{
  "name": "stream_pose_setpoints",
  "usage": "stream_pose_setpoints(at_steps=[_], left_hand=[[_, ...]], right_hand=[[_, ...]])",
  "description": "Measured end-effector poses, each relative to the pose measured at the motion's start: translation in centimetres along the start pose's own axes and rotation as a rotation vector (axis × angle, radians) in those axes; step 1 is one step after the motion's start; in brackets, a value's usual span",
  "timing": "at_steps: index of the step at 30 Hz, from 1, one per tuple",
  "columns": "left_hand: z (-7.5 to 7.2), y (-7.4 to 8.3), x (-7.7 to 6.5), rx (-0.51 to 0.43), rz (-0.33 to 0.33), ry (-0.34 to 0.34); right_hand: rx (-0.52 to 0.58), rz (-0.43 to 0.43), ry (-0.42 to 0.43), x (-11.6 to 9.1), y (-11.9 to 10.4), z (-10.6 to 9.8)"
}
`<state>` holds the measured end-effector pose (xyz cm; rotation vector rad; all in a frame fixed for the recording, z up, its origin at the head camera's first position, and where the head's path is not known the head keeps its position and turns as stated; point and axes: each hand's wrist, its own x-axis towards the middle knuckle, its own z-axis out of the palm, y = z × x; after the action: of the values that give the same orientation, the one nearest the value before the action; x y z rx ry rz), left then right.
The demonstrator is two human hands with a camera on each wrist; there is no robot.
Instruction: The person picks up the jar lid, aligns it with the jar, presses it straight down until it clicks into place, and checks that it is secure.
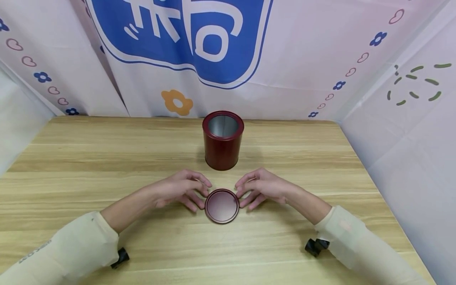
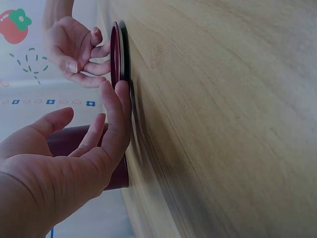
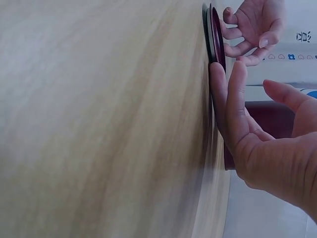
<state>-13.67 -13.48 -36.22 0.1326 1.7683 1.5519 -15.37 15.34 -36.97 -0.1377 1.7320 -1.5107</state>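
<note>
A round dark red metal lid [image 1: 222,206] lies flat at the middle of the wooden table, close against its surface. My left hand [image 1: 183,188] is at the lid's left edge, its fingers loosely extended and the fingertips [image 2: 119,91] right at the rim. From the other side, my right hand [image 1: 265,186] mirrors it, with fingertips [image 3: 218,72] at the right edge. Both thumbs stand away from the lid in the wrist views. Just beyond the hands, a dark red cylindrical tin [image 1: 222,152] stands upright, uncovered, showing its silvery inside.
The light wooden table [image 1: 107,158] reaches back to a white printed cloth [image 1: 285,95] with a blue emblem. Another white wall sheet [image 1: 399,130] borders the right side. Black wrist devices [image 1: 317,246] sit below the pale sleeves [image 1: 356,237].
</note>
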Motion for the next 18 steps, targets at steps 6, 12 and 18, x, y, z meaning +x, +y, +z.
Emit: stream_pose_setpoints(at_steps=[6, 12, 18], left_hand=[[-0.04, 0.02, 0.07, -0.006, -0.003, 0.015], [-0.04, 0.0, 0.23, -0.01, 0.009, 0.017], [-0.02, 0.14, 0.24, -0.025, 0.028, 0.018]], right_hand=[[-0.003, -0.001, -0.006, -0.03, 0.0, -0.09], [-0.005, -0.006, -0.002, -0.11, -0.05, -0.14], [-0.01, -0.009, 0.009, -0.33, -0.34, -0.16]])
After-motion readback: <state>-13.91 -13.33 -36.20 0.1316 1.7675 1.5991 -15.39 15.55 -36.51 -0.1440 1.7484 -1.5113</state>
